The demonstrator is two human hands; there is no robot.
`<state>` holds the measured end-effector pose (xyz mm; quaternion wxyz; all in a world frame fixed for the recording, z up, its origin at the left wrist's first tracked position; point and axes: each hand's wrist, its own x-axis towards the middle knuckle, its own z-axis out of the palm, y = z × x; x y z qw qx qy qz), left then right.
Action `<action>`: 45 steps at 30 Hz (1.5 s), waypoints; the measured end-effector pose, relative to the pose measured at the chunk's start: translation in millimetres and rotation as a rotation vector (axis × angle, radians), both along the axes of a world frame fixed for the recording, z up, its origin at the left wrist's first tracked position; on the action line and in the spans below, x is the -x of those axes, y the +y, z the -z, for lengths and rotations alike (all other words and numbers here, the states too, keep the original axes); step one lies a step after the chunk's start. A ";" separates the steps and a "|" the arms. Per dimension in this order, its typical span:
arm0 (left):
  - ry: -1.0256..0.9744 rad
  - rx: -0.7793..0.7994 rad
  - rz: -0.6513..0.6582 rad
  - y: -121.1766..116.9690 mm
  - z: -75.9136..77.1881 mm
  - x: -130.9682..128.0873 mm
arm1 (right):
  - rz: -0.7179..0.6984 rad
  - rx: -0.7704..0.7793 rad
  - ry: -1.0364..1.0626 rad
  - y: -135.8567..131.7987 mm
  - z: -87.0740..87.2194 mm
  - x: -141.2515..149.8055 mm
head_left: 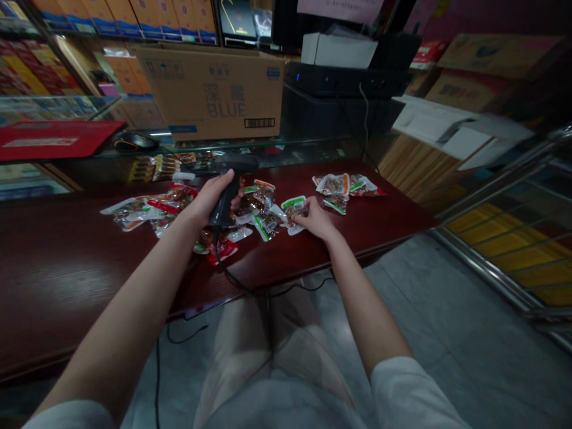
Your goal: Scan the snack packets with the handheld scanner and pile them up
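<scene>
My left hand [210, 199] grips a black corded handheld barcode scanner [229, 199], its head pointing away from me and its cord hanging over the counter's front edge. My right hand [315, 218] lies over a small vacuum-sealed snack packet [295, 210], fingers closed on it. Similar packets with green, orange or red trim are scattered between and around my hands on the dark red wooden counter [89, 250]. One group [344, 186] lies apart to the right. Another [147, 208] spreads to the left.
A glass shelf behind the counter carries a large cardboard box [214, 89], a computer mouse [136, 141] and a red mat [58, 140]. Black equipment [344, 77] stands behind it. Stocked shelves line the back. A steel railing [491, 268] runs along the right.
</scene>
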<state>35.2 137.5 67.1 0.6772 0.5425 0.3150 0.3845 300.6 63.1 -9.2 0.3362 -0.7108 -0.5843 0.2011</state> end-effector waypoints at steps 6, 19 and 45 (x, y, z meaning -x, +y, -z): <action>-0.042 0.070 0.040 -14.3 15.0 -22.2 | 0.130 -0.324 0.327 30.6 15.5 -19.4; -0.085 0.083 0.125 -29.5 32.2 -57.0 | 0.162 -0.360 0.217 51.6 21.4 -19.8; -0.008 0.019 0.124 -46.1 28.9 -67.6 | -0.057 -0.341 0.069 40.3 16.3 -7.2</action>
